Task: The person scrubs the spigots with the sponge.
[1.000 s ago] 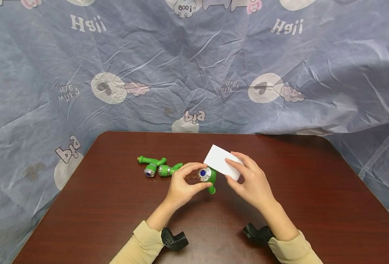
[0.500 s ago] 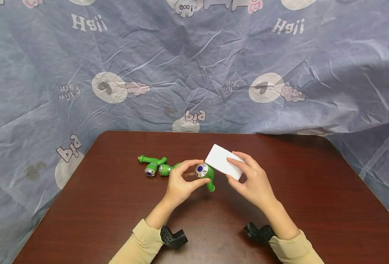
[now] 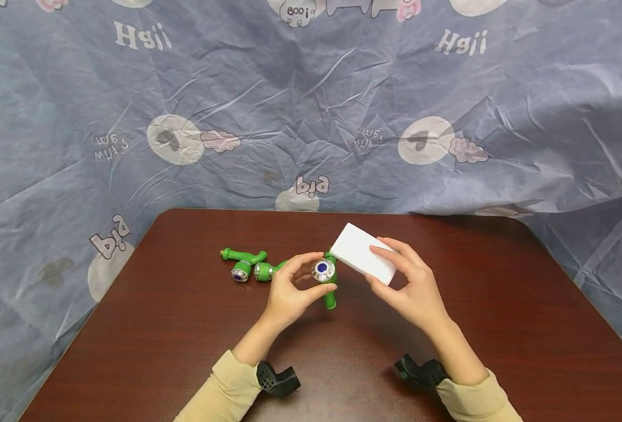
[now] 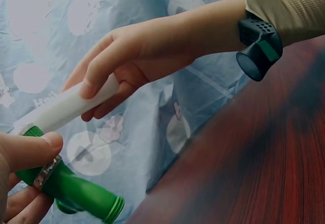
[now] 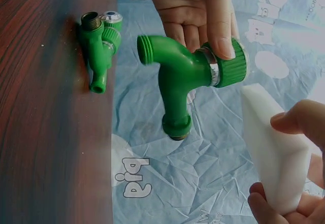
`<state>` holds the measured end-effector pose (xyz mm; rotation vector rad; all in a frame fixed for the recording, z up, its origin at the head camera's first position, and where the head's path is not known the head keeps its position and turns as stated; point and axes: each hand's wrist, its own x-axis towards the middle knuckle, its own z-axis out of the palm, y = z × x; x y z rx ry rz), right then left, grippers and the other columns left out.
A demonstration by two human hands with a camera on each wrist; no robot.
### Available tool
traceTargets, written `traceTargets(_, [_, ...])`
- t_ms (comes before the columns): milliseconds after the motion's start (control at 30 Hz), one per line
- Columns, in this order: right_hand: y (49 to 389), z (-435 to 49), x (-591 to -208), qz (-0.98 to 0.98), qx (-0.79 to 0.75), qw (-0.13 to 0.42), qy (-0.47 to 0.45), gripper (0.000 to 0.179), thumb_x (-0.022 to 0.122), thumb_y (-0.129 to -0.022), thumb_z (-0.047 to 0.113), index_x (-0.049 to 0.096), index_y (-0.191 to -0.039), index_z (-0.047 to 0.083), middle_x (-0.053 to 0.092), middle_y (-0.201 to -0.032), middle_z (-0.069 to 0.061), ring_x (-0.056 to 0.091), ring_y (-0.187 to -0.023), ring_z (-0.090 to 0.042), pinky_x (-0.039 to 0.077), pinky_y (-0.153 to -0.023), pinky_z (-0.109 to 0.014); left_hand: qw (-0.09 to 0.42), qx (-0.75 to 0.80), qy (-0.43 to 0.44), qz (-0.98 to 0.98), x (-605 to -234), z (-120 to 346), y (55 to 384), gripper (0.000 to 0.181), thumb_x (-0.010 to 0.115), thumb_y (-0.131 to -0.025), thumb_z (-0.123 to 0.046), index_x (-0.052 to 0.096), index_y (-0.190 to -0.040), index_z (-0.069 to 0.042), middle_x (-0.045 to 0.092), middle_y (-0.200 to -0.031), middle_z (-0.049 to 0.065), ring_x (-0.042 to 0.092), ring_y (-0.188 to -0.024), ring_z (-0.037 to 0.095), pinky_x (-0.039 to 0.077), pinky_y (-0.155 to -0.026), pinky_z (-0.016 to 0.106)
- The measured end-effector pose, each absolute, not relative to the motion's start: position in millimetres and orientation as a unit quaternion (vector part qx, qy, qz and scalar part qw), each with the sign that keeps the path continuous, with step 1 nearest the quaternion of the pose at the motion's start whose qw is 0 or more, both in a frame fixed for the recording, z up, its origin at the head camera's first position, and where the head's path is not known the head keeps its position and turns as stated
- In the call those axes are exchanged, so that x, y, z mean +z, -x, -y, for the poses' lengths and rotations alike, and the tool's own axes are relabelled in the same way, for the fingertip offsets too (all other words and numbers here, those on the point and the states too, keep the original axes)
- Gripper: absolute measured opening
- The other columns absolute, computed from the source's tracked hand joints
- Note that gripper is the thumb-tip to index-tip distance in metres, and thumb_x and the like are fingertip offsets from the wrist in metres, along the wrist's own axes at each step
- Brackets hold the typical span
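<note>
My left hand (image 3: 289, 291) pinches a green faucet (image 5: 177, 76) by its ribbed knob, thumb on one side and fingers on the other. The knob's silver cap with a blue centre faces me in the head view, while the spout and threaded inlet stick out beyond the grip. In my right hand (image 3: 413, 285) is a white sponge block (image 5: 277, 150), held between thumb and fingers. One corner of the block comes right up to the faucet's knob. Both things are held above the table.
Two more green faucets lie on the dark red wooden table (image 3: 184, 328): one faucet (image 3: 243, 262) at the left, another faucet (image 3: 265, 271) partly hidden behind my left hand. A blue-grey printed cloth (image 3: 311, 105) hangs behind the table. Black wrist mounts sit at both sleeves.
The faucet has turned in my left hand, so its cap faces me more and its spout points straighter down. My right hand and the sponge block have shifted slightly right and up.
</note>
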<state>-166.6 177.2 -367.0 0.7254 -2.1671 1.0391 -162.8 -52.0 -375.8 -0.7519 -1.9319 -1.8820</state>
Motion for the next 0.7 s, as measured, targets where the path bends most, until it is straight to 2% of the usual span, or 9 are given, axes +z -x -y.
traceTargets(233, [164.6,-177.0,-364.7,0.807,0.423,0.292,-0.291,0.05,0.08,-0.063,-0.005,0.067,-0.111,0.002,0.058,-0.12,-0.014,0.054,-0.107,-0.023,0.042,-0.079,-0.013,0.17,-0.668,0.249,0.68,-375.7,52.2,162.8,0.045,0.08,-0.065,0.011,0.06,-0.105,0.011,0.065,-0.103,0.022,0.065,-0.09,0.031,0.054,-0.078,0.04])
traceTargets(567, [160.8,-173.0,-366.4,0.81,0.427,0.206,-0.345,0.045,0.077,-0.072,0.004,0.067,-0.115,0.014,0.056,-0.126,-0.003,0.054,-0.111,-0.02,0.042,-0.085,-0.019,0.169,-0.661,0.252,0.686,-375.2,53.5,162.0,0.047,0.078,-0.066,0.012,0.06,-0.11,0.011,0.065,-0.106,0.022,0.064,-0.096,0.034,0.052,-0.08,0.046])
traceTargets(700, [161.6,-169.3,-368.6,0.815,0.413,0.22,-0.343,0.047,0.078,-0.07,0.002,0.067,-0.115,0.012,0.057,-0.125,-0.006,0.055,-0.11,-0.023,0.042,-0.085,-0.018,0.162,-0.662,0.251,0.688,-376.4,52.8,162.2,0.05,0.079,-0.066,0.011,0.058,-0.111,0.009,0.065,-0.106,0.021,0.063,-0.097,0.032,0.052,-0.082,0.043])
